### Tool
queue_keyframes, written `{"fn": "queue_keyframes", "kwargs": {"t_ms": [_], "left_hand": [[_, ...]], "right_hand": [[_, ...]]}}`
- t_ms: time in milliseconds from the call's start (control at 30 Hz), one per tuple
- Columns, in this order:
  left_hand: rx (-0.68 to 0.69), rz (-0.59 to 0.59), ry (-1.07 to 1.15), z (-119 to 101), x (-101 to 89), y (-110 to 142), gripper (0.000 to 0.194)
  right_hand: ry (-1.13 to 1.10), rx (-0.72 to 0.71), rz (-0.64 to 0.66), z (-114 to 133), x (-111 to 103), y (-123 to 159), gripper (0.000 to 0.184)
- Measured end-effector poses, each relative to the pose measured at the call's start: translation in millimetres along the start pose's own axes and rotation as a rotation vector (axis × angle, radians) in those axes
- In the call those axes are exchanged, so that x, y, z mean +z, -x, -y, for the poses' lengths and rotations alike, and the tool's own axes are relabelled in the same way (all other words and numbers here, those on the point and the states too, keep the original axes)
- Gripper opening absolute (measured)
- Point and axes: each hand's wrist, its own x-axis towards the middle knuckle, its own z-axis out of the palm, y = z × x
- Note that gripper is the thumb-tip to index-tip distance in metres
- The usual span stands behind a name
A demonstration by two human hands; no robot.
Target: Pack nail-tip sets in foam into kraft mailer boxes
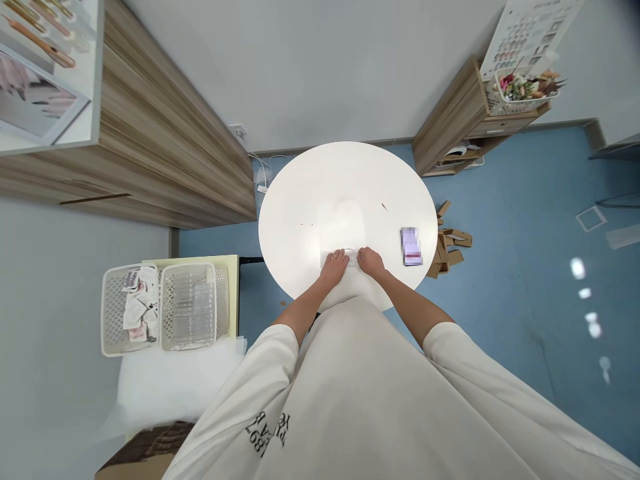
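Note:
Both my hands rest at the near edge of a round white table (345, 180). My left hand (333, 265) and my right hand (371, 261) press together on a small pale, clear item (349, 257) lying flat between them. Its kind is too small to make out. The fingers of both hands are curled down onto it. A small purple and white packet (411, 245) lies on the table to the right of my right hand.
Two white mesh baskets (160, 307) stand on a low yellow stand at the left, one with packets, one with clear items. Cardboard pieces (449, 243) lie on the blue floor right of the table. Wooden cabinets (165, 153) stand behind.

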Motion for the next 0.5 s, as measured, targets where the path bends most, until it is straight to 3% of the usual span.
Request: {"fn": "queue_keyframes", "kwargs": {"t_ms": [100, 167, 267, 367, 500], "left_hand": [[-0.036, 0.014, 0.023, 4.6, 0.8, -7.5, 0.049], [-0.046, 0.011, 0.039, 6.4, -1.3, -11.3, 0.047], [-0.04, 0.013, 0.08, 8.5, -7.1, -13.5, 0.045], [-0.033, 0.051, 0.141, 10.1, -13.7, -10.4, 0.043], [-0.048, 0.113, 0.226, 9.5, -17.6, 2.2, 0.04]], "right_hand": [[-0.021, -0.019, -0.045, -3.8, 2.1, 6.1, 0.037], [0.02, -0.064, -0.146, -6.1, 3.1, 14.7, 0.043], [0.135, -0.216, -0.272, -7.8, 5.6, 30.6, 0.04], [0.211, -0.4, -0.227, -7.0, 11.3, 41.7, 0.04], [0.245, -0.511, -0.135, -3.5, 23.0, 45.4, 0.043]]}}
